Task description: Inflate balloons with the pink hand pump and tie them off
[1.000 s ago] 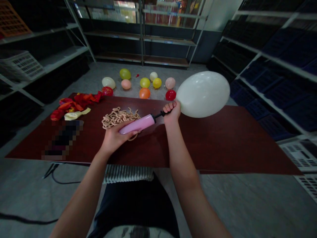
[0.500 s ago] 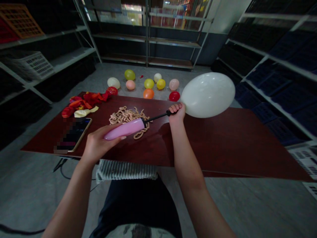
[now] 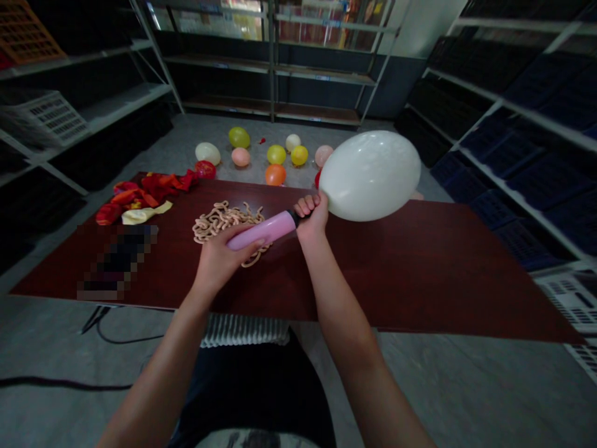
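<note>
My left hand [image 3: 222,258] wraps round the pink barrel of a balloon pump [image 3: 263,231]. The pump tilts up to the right above the table, its black rod pushed in. Closed at its black end is my right hand [image 3: 312,214], which also pinches the neck of a large white balloon [image 3: 370,175]; the neck and nozzle are hidden by the fingers. The inflated balloon stands out to the right, above the far table edge. Beneath the pump lies a heap of beige twisted cord [image 3: 224,221] on the table.
The dark red table [image 3: 420,280] bears limp red and orange balloons [image 3: 149,190], a pale yellow limp balloon [image 3: 147,213] and a blurred-out phone [image 3: 121,258]. Several inflated balloons, including an orange balloon [image 3: 275,175], lie on the floor beyond. Shelves [image 3: 321,78] stand around.
My hands have come together, so the pump's rod, drawn out before, is now inside the barrel. The white balloon has shifted left in view with my right hand.
</note>
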`<state>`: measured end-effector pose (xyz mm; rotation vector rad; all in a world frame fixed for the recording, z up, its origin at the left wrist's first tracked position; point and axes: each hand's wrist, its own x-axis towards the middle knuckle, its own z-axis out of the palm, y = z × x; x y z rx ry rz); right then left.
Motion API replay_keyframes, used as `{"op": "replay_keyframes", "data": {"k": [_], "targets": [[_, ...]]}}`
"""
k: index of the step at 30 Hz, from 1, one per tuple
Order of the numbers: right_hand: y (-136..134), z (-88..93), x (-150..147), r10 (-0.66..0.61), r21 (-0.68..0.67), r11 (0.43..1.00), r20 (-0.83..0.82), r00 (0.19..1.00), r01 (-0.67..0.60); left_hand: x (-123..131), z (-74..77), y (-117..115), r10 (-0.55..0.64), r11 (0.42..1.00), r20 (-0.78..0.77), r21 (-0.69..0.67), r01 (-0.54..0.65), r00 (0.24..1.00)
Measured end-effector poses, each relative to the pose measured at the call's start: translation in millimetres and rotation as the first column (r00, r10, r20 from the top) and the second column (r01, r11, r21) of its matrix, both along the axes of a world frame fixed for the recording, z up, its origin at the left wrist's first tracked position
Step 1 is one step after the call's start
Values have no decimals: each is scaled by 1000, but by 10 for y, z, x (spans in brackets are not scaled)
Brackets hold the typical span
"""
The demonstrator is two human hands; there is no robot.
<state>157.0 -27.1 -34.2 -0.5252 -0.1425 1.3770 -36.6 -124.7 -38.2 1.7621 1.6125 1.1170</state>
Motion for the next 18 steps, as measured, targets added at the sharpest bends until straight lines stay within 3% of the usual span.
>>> {"op": "replay_keyframes", "data": {"k": [5,8,13,18], "targets": [[5,3,5,31,-33,999,33,999,-30,27,-88,-8,25,980,217,-200,20,976],[7,-4,-7,39,-17,999,56,998,-38,-39,-149,-72,10,975,203,-219,36,979],[18,-22,39,42,-9,999,53,998,-42,-161,-195,-185,9,1000,-52,-13,-10,999],[49,-41,152,5,2,1000,-7,1000,-5,-354,-164,-322,-14,986,-194,160,45,981]]}}
